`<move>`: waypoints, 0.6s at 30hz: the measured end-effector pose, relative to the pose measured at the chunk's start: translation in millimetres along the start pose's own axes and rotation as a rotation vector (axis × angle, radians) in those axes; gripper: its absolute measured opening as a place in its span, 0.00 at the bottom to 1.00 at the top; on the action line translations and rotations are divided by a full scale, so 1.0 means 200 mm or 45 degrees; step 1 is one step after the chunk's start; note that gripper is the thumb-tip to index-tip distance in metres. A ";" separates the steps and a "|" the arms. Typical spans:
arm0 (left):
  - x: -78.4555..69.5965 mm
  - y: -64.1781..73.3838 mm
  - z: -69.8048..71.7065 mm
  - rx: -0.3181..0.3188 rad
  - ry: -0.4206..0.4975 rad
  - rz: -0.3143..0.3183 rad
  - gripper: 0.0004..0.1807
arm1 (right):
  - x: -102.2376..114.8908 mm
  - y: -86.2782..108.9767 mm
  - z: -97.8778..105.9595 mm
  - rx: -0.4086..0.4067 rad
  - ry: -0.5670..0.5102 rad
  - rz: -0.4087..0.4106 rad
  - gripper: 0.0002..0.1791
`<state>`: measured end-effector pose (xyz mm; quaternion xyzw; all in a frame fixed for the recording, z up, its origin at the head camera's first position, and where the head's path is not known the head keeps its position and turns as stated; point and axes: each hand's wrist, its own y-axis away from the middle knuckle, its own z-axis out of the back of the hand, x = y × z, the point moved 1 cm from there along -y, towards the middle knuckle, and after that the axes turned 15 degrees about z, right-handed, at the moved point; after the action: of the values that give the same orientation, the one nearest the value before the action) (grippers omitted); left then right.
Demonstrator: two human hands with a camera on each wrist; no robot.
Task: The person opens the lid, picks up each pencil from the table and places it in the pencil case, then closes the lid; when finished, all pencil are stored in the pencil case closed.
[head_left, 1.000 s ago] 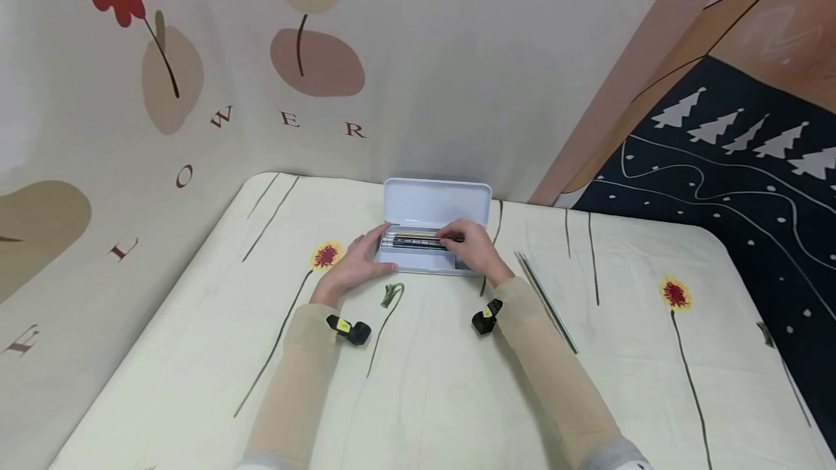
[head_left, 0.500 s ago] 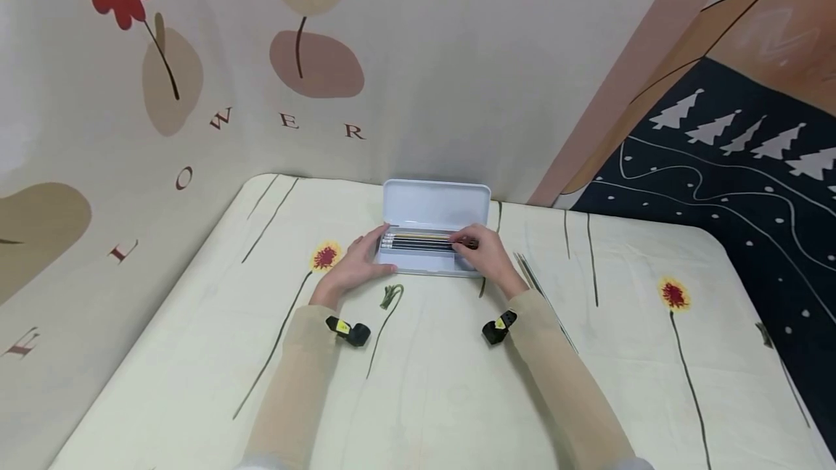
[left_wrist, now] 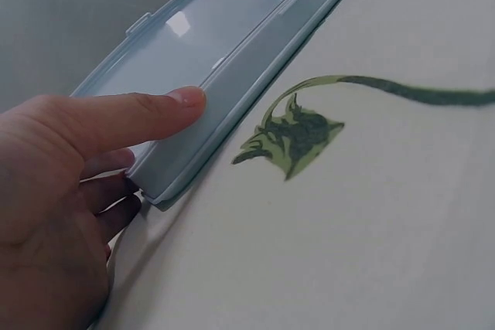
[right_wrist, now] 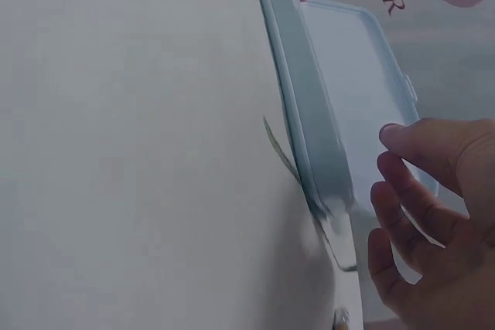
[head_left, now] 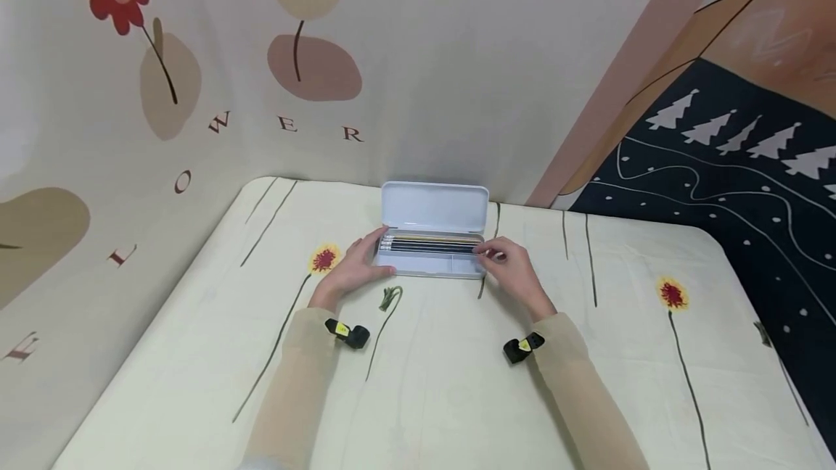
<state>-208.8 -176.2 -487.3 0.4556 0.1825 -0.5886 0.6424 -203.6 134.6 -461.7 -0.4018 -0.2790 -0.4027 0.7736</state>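
Note:
A pale blue pencil case (head_left: 418, 264) stands with its lid (head_left: 434, 207) raised toward the wall. Several dark pencils and a yellowish one (head_left: 431, 241) lie lengthwise inside. My left hand (head_left: 353, 267) grips the case's left end; in the left wrist view its thumb (left_wrist: 186, 106) presses the front wall while the other fingers sit round the corner. My right hand (head_left: 512, 270) is over the right end, fingertips close to the pencils' ends. From the right wrist view, its thumb (right_wrist: 421, 141) and index finger come near each other, with nothing seen between them.
The case rests on a cream cloth (head_left: 418, 383) printed with flowers and stems. Behind it rises a cloth-covered wall (head_left: 457, 93); a dark tree-patterned cloth (head_left: 751, 180) hangs at right. A small tip of something (right_wrist: 341, 318) shows at the right wrist view's bottom edge.
My right hand has slid rightward along the pencils to the case's right end, uncovering more of them. The loose pencils beside my right arm are now hidden by it. My left hand stays put.

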 end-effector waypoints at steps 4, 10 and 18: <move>0.00 0.01 0.00 -0.002 0.019 -0.011 0.51 | 0.00 0.05 0.06 -0.006 0.047 -0.012 0.07; 0.01 0.02 0.01 -0.004 0.032 -0.007 0.51 | -0.02 0.13 0.16 0.014 0.108 -0.046 0.08; -0.01 0.02 0.00 -0.001 0.016 -0.006 0.51 | -0.06 0.22 0.27 0.006 0.150 -0.099 0.09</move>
<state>-206.2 -176.5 -484.8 0.4586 0.1877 -0.5872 0.6401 -179.1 200.5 -459.7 -0.3643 -0.2493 -0.4548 0.7735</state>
